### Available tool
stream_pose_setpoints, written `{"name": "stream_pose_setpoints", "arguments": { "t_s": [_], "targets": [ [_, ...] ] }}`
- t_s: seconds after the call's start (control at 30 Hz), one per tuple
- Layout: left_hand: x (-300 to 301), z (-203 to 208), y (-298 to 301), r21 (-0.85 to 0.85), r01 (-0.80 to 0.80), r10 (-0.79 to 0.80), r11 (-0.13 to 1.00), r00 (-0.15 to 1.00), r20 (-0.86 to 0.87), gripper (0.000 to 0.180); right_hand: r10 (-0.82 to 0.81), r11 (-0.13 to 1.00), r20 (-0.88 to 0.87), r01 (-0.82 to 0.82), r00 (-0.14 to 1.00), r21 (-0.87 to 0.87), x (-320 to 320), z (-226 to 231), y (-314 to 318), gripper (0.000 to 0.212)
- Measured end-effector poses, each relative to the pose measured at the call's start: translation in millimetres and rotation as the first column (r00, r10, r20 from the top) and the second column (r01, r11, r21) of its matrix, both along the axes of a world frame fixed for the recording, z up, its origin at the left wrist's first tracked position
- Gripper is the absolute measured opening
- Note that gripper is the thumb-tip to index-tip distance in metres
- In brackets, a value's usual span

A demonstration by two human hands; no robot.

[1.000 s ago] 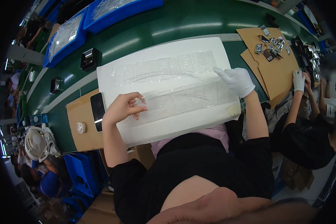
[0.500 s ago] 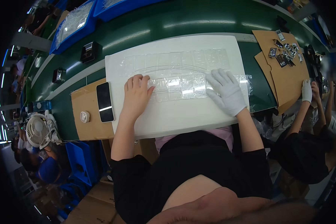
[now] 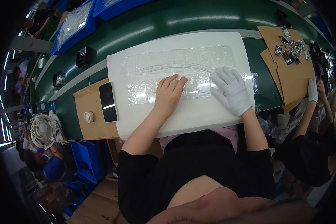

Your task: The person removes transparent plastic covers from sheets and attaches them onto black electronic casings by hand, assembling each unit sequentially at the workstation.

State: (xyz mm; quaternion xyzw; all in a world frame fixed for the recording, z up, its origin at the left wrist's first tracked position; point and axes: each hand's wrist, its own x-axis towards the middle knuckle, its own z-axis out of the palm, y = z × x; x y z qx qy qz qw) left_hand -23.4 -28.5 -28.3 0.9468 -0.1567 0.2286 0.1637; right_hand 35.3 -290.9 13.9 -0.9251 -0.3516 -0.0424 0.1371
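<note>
A strip of clear plastic film (image 3: 140, 89), divided into squarish sections, lies across the white sheet (image 3: 205, 117). My bare left hand (image 3: 170, 94) rests on its middle, fingers bent a little and holding nothing. Toward the strip's right end, my right hand (image 3: 232, 91) in a white glove lies flat with fingers apart. The film's right end sticks out past that hand, over the sheet's edge. Beyond it is a second clear sectioned strip (image 3: 179, 58), with thin curved lines along its near side.
Left of the sheet, a phone (image 3: 108, 101) and a small white round item (image 3: 88, 117) lie on cardboard (image 3: 86, 100). Blue bins (image 3: 89, 28) stand at the back left, and a white fan (image 3: 41, 130) farther left. On the right, cardboard (image 3: 287, 74) carries small shiny pieces near a co-worker's gloved hand (image 3: 312, 89).
My left hand has slid right along the near strip, from its left end to its middle, uncovering that end. My right hand stays on the strip. The view has shifted slightly.
</note>
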Motion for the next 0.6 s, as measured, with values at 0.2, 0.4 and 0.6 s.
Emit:
{"name": "stream_pose_setpoints", "arguments": {
  "t_s": [0.2,0.4,0.6],
  "targets": [
    [4.5,5.4,-1.7,-0.176,-0.028,0.010,0.984,0.995,-0.102,0.032,-0.007,1.000,-0.008,0.007,1.000,-0.002,0.4,0.1,-1.5,0.048],
    [9.9,6.5,-12.1,-0.035,-0.015,0.012,0.999,0.997,-0.072,0.039,-0.006,1.000,-0.024,0.006,1.000,-0.003,1.0,-0.8,-1.8,0.048],
    [12.6,7.7,-20.9,-0.078,0.009,-0.018,0.997,0.994,-0.111,0.038,-0.015,1.000,-0.012,0.014,1.000,-0.006,1.1,-2.2,-2.0,0.047]
  ]
}}
